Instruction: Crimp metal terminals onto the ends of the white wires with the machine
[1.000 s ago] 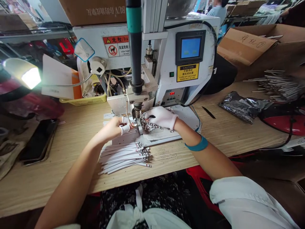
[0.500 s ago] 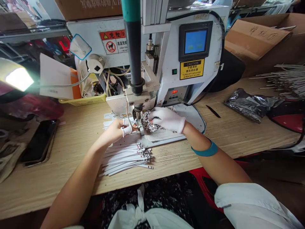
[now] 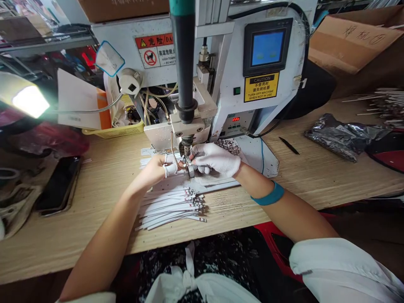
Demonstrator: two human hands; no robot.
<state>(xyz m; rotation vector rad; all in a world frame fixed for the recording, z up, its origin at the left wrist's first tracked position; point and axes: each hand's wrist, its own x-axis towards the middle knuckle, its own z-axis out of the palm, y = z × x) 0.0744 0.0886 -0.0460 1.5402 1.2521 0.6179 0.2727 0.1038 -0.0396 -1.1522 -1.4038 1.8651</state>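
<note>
My left hand (image 3: 161, 167), with white finger covers, is closed in a pinch just left of the tip of the soldering machine (image 3: 187, 141); what it holds is hidden by the fingers and a thin curved tube. From the other side my right hand (image 3: 217, 159), in a white glove, pinches at the same tip, its held item too small to make out. A heap of small metallic parts (image 3: 229, 146) lies partly hidden behind the glove. Below the hands is a bundle of thin white strips (image 3: 170, 208) with small parts at their right ends.
A black phone (image 3: 59, 185) lies on the table at left, near a lit lamp (image 3: 31, 101). Behind it stands a yellow basket (image 3: 115, 131). To the right are black tweezers (image 3: 288, 145), a silvery plastic bag (image 3: 337, 136) and a cardboard box (image 3: 353, 42).
My right hand has moved left from the heap of small parts to the machine tip, close to my left hand. My left hand stays beside the tip. The view has shifted slightly.
</note>
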